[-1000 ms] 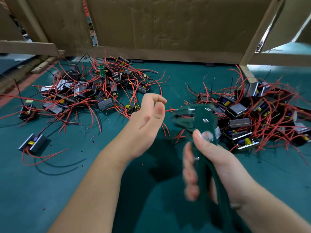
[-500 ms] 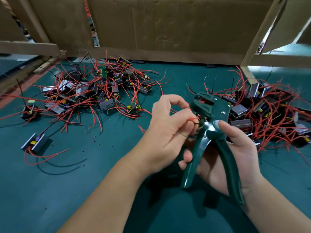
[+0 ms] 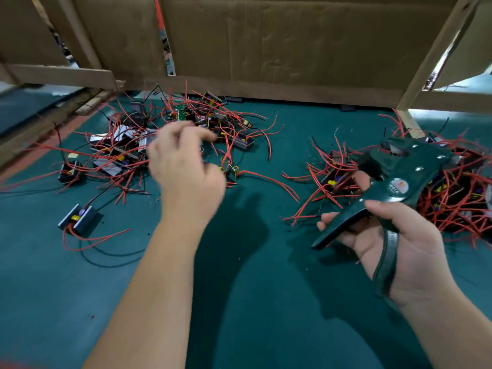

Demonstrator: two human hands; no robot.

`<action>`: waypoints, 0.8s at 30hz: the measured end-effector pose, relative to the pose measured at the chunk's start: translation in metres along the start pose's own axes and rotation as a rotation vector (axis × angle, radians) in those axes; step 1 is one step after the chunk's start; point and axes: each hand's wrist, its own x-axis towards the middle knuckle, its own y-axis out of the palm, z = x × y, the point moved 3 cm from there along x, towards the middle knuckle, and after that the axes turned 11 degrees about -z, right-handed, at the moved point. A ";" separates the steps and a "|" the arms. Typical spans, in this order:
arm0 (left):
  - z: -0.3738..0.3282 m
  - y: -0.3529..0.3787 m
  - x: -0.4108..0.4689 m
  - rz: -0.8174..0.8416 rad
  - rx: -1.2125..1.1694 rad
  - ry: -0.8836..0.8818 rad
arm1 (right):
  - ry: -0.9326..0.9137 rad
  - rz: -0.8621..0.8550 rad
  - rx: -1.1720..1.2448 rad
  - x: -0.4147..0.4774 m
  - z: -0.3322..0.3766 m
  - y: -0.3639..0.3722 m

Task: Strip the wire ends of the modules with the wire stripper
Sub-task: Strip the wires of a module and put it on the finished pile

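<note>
Holding the tool: right hand (image 3: 394,249), low on the right, thumb on top of one handle and fingers curled under it, other handle lying along the palm, so a proper grip on the green wire stripper (image 3: 399,179).
Wire stripper: lifted off the table, handles spread apart, head pointing up and away, hanging over the near edge of the right pile (image 3: 452,203); round sticker on its side.
Left hand (image 3: 186,166): reaching out over the near edge of the left pile (image 3: 125,153), back of the hand facing the camera, fingers loosely bent; way too blurry to say whether anything is pinched in there.
Left pile: tangle of small modules with red wires, a few black ones mixed in, far left of the table.
Right pile: same sort of tangle, denser, just behind the stripper.
Lone module (image 3: 77,219): off by itself at near left, well apart from both hands, red wire looping out of it.
Table (image 3: 253,302): dark green mat, shadows of both arms across it.
Back: cardboard sheets (image 3: 266,35) behind a wooden frame (image 3: 436,54).
</note>
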 end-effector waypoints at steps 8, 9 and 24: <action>0.060 0.009 0.004 0.243 0.318 -0.592 | 0.140 0.040 0.055 -0.001 0.001 -0.002; 0.061 0.010 0.005 0.240 0.307 -0.589 | 0.125 0.045 0.055 -0.002 0.002 -0.002; 0.010 0.004 0.007 -0.139 -0.816 -0.324 | 0.131 0.087 -0.124 -0.006 0.008 -0.005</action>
